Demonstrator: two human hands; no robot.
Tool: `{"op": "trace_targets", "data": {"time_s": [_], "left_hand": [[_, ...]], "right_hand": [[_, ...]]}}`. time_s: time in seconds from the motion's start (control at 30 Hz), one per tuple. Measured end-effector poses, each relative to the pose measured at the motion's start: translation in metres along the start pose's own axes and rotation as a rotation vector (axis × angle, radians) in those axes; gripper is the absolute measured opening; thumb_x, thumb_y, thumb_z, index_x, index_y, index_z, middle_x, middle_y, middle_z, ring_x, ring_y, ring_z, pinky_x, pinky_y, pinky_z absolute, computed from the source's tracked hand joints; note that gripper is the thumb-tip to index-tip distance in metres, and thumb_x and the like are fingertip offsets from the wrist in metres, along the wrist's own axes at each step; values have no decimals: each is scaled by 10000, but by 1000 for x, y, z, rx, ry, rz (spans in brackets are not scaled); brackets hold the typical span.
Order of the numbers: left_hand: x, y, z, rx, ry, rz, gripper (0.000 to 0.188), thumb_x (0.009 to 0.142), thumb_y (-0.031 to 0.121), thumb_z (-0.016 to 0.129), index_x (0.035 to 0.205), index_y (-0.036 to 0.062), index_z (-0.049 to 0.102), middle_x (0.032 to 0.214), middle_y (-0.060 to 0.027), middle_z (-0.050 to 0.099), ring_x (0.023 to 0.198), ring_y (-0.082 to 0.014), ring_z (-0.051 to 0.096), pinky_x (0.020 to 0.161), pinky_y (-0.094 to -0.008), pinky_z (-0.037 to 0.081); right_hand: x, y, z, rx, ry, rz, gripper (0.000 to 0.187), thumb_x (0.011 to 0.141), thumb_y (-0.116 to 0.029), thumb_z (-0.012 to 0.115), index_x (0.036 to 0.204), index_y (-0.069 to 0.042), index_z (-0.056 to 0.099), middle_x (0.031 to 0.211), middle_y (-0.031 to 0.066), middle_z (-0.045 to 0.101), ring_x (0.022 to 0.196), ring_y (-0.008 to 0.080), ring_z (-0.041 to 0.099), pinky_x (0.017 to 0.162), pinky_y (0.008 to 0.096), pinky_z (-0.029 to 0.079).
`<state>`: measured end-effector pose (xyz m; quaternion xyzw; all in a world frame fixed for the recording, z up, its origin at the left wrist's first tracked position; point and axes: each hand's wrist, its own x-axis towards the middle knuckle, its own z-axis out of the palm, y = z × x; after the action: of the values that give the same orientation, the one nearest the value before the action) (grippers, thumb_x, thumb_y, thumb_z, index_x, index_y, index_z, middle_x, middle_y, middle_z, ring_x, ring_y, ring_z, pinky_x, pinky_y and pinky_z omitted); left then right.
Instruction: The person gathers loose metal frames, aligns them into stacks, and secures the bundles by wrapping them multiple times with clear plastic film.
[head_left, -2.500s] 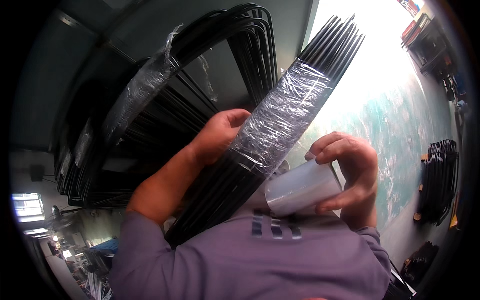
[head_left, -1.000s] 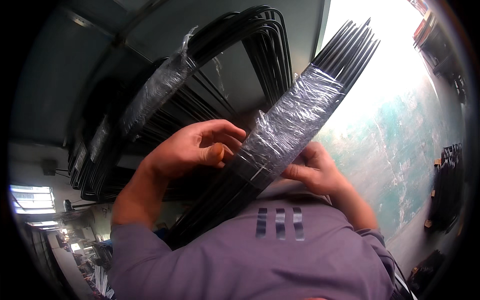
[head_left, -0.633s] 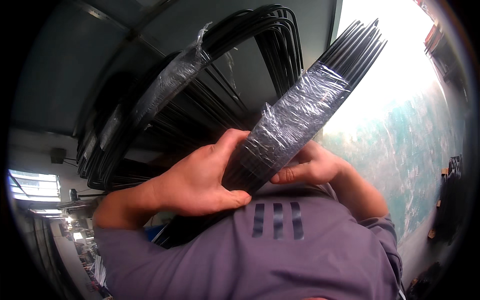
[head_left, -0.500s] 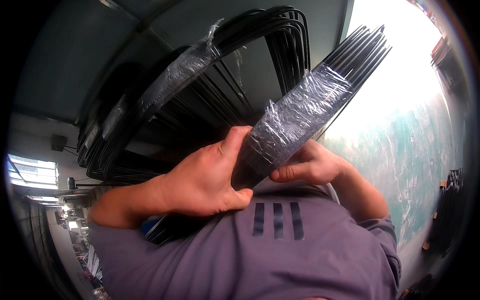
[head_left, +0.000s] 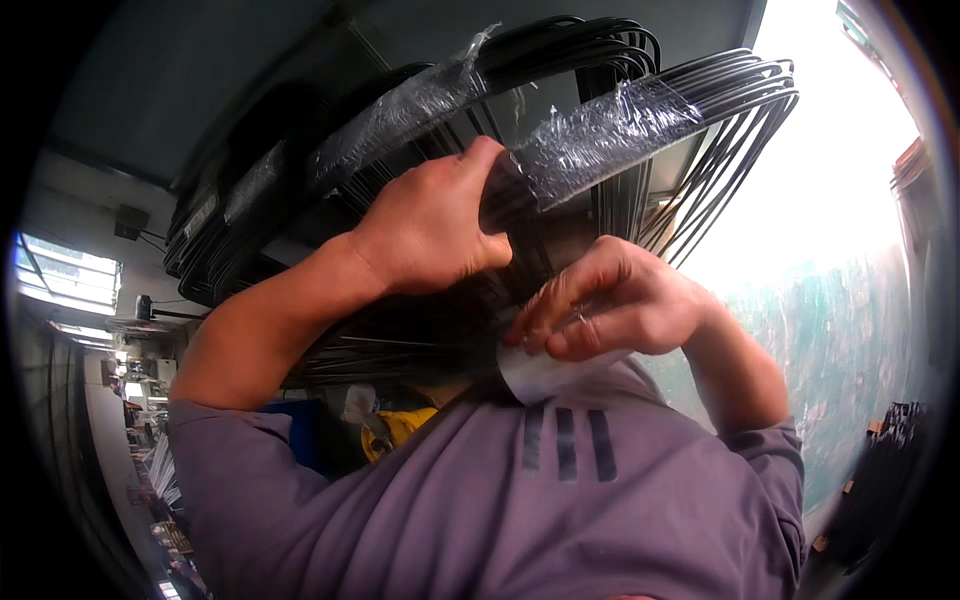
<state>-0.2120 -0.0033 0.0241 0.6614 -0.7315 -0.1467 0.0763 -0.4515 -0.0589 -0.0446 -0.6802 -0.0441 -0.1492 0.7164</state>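
Note:
A bundle of thin black bent rods (head_left: 740,80), its ends curved over in hooks, is bound with clear plastic film (head_left: 610,135). My left hand (head_left: 430,225) grips the bundle just below the wrapped part, fingers round its far side and thumb on the near side. Lower and to the right, my right hand (head_left: 620,300) is apart from the bundle, its fingers curled over the top of a whitish roll of film (head_left: 550,372) close to my shirt. The palm hides part of the roll.
Behind the held bundle hang more bent black rods (head_left: 560,50), also wrapped with film (head_left: 400,110). A yellow object (head_left: 405,428) lies below my left forearm. A pale green, worn wall panel (head_left: 810,350) stands at right, with dark rods (head_left: 880,470) against it.
My left hand has lifted and tilted the bundle away from my chest, showing its hooked ends. My right hand has come out from behind it, and the whitish roll now shows.

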Motion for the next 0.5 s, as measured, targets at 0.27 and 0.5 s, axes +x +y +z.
{"op": "trace_targets", "data": {"time_s": [0.27,0.5], "left_hand": [[20,-77,-9,365,318,-132,653,795,102,749,1420,34,572,1190,-219,716,1114,-456,687,935,-503,574],[32,-72,5,545,525,119,698,717,24,836,1385,24,634,1155,-167,717,1201,-390,627,993,-480,555]], "right_hand": [[-54,2,2,131,262,3,212,935,-102,816,1077,54,795,1144,192,802,1125,278,764,958,390,611],[-126,50,25,424,829,25,288,893,-176,881,1099,10,802,1192,217,786,1130,304,758,1004,428,608]]}}
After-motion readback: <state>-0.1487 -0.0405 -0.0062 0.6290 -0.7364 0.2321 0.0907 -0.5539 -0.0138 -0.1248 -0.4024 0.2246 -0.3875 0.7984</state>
